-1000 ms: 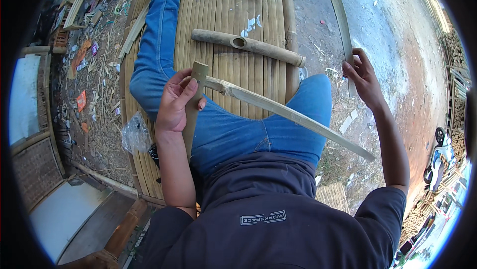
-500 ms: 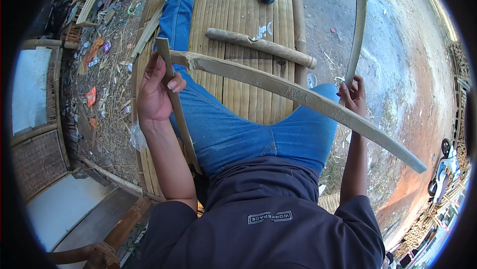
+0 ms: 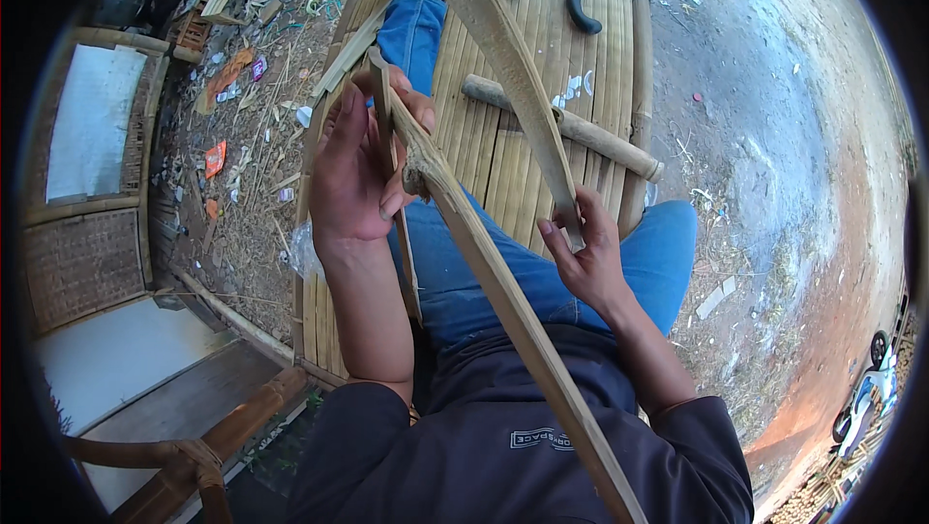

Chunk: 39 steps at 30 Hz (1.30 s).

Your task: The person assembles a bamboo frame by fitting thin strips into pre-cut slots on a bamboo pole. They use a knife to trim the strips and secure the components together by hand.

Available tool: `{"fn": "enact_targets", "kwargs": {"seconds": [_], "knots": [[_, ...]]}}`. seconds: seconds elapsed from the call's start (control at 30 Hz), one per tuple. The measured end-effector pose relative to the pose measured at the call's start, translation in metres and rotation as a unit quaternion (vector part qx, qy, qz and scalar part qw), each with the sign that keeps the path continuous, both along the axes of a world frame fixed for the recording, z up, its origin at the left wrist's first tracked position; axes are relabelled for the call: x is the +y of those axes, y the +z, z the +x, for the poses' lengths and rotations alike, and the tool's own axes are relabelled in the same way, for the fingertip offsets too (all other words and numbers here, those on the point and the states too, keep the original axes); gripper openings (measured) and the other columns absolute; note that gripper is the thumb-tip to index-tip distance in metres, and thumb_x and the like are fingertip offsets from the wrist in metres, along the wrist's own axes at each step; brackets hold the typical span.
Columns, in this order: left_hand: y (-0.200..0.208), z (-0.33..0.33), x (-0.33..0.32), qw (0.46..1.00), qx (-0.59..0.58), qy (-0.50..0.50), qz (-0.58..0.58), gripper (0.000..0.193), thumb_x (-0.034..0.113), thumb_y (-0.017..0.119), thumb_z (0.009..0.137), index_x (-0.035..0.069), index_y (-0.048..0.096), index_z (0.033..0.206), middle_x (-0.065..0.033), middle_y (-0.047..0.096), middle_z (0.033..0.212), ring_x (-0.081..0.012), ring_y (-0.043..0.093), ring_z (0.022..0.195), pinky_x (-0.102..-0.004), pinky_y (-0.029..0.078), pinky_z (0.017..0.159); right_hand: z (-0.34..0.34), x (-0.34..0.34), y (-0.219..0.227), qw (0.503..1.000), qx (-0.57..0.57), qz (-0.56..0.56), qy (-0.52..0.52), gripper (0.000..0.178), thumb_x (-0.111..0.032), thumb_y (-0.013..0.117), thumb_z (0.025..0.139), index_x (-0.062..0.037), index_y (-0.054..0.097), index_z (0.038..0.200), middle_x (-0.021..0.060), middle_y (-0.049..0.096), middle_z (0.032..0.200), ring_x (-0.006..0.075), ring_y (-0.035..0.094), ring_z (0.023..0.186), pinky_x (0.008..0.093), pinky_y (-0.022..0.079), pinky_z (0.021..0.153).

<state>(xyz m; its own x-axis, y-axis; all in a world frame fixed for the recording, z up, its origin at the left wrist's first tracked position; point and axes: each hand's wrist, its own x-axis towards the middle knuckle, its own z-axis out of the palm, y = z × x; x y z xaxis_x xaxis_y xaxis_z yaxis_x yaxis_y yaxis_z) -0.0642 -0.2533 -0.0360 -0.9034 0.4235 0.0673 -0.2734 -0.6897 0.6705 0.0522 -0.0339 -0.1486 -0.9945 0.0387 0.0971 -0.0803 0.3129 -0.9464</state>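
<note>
My left hand [image 3: 353, 176] is closed on bamboo strips. One is a long bamboo strip [image 3: 513, 301] with a rough node near my fingers, slanting down to the right across my lap and shirt. The other is a narrower bamboo strip [image 3: 407, 263], which passes through the fingers and points down along my thigh. My right hand [image 3: 592, 258], at the middle right over my lap, pinches the lower end of a third bamboo strip [image 3: 518, 64]. That strip rises away to the upper left, and its far end is cut off by the picture's top edge.
I sit astride a bamboo slat platform [image 3: 542, 180]. A bamboo pole [image 3: 612, 145] lies across it, and a blade with a dark curved handle [image 3: 581, 13] lies farther off. Litter covers the ground at left. A bamboo frame [image 3: 247, 418] stands at lower left, a motorbike [image 3: 864, 398] far right.
The long strip has swung from lying crosswise to slanting steeply toward my body. My right hand has come left and lower, its strip now leaning left. The whole view has shifted.
</note>
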Motion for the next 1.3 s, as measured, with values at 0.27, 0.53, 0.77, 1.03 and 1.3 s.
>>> {"fn": "enact_targets", "kwargs": {"seconds": [0.27, 0.53, 0.77, 1.03, 1.3], "knots": [[0.013, 0.016, -0.001, 0.978, 0.073, 0.136, -0.138, 0.046, 0.04, 0.03, 0.106, -0.001, 0.05, 0.112, -0.01, 0.051, 0.085, -0.004, 0.038, 0.034, -0.018, 0.029, 0.031, 0.006, -0.031, 0.019, 0.996, 0.026, -0.037, 0.082, 0.052, -0.006, 0.072, 0.083, -0.002, 0.042, 0.126, 0.0136, 0.053, 0.093, 0.024, 0.056, 0.082, 0.0355, 0.049, 0.074], [0.033, 0.055, 0.013, 0.951, 0.109, 0.253, -0.137, 0.033, 0.026, 0.048, 0.102, -0.006, 0.055, 0.1, -0.0143, 0.062, 0.079, -0.0097, 0.047, 0.034, -0.0226, 0.031, 0.027, 0.017, -0.045, 0.02, 0.991, 0.064, -0.041, 0.112, 0.067, -0.002, 0.073, 0.081, -0.0042, 0.033, 0.134, 0.0141, 0.049, 0.093, 0.0251, 0.052, 0.081, 0.0356, 0.047, 0.073], [0.043, 0.059, 0.015, 0.954, 0.137, 0.246, -0.099, 0.026, 0.019, 0.048, 0.097, -0.003, 0.055, 0.11, -0.0127, 0.055, 0.093, -0.0089, 0.052, 0.057, -0.0181, 0.038, 0.044, 0.015, -0.049, 0.026, 0.981, 0.074, -0.069, 0.164, 0.07, 0.001, 0.074, 0.078, -0.0051, 0.032, 0.134, 0.0191, 0.05, 0.102, 0.0309, 0.054, 0.088, 0.037, 0.047, 0.075], [0.042, 0.055, 0.01, 0.955, 0.129, 0.239, -0.12, 0.03, 0.023, 0.047, 0.099, -0.006, 0.049, 0.107, -0.0143, 0.055, 0.09, -0.01, 0.048, 0.04, -0.0212, 0.034, 0.031, 0.013, -0.049, 0.019, 0.99, 0.079, -0.042, 0.107, 0.076, 0.0, 0.075, 0.077, -0.0051, 0.028, 0.137, 0.0178, 0.047, 0.103, 0.0278, 0.051, 0.088, 0.0362, 0.045, 0.077], [0.042, 0.05, 0.001, 0.986, 0.095, 0.136, 0.017, 0.026, 0.013, 0.046, 0.099, -0.005, 0.036, 0.113, -0.0196, 0.051, 0.08, -0.0178, 0.049, 0.036, -0.0247, 0.037, 0.028, 0.013, -0.05, 0.015, 0.993, 0.076, -0.043, 0.083, 0.08, 0.0, 0.075, 0.076, -0.0047, 0.026, 0.139, 0.0157, 0.045, 0.1, 0.025, 0.048, 0.084, 0.0355, 0.044, 0.075]]}}
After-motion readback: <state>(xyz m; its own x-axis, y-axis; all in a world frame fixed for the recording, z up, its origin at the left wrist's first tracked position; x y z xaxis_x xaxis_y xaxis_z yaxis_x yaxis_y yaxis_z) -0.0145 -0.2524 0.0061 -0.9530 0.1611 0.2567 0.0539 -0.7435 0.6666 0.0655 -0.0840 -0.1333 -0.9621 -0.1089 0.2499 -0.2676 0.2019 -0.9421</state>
